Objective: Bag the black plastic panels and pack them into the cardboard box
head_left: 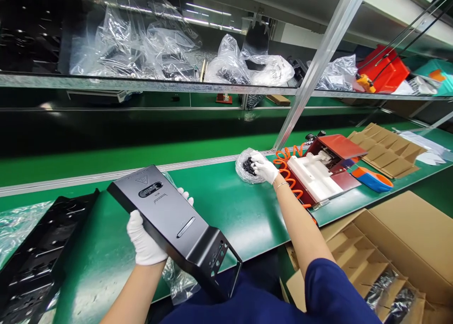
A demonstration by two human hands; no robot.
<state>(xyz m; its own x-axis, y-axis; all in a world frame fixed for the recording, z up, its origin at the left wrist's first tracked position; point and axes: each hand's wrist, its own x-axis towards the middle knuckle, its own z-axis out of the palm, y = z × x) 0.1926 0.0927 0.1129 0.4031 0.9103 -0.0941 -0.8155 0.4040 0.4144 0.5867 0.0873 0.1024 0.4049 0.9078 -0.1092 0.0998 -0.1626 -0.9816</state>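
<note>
My left hand [146,241], in a white glove, is wrapped round a long black plastic housing [170,206] from beneath. The housing has an oval slot, a printed triangle mark and an open frame at its near end. My right hand [264,167], gloved too, reaches into a clear plastic bag [241,172] of small black parts [249,166] on the green bench. Its fingertips are among the parts; whether they hold one is hidden.
On the right stands a red and white bench fixture [322,173] with a coiled orange hose [288,175]. A divided cardboard box [399,234] sits low at right. Black panels [38,262] lie at left. Above runs a shelf [152,82] with bagged parts.
</note>
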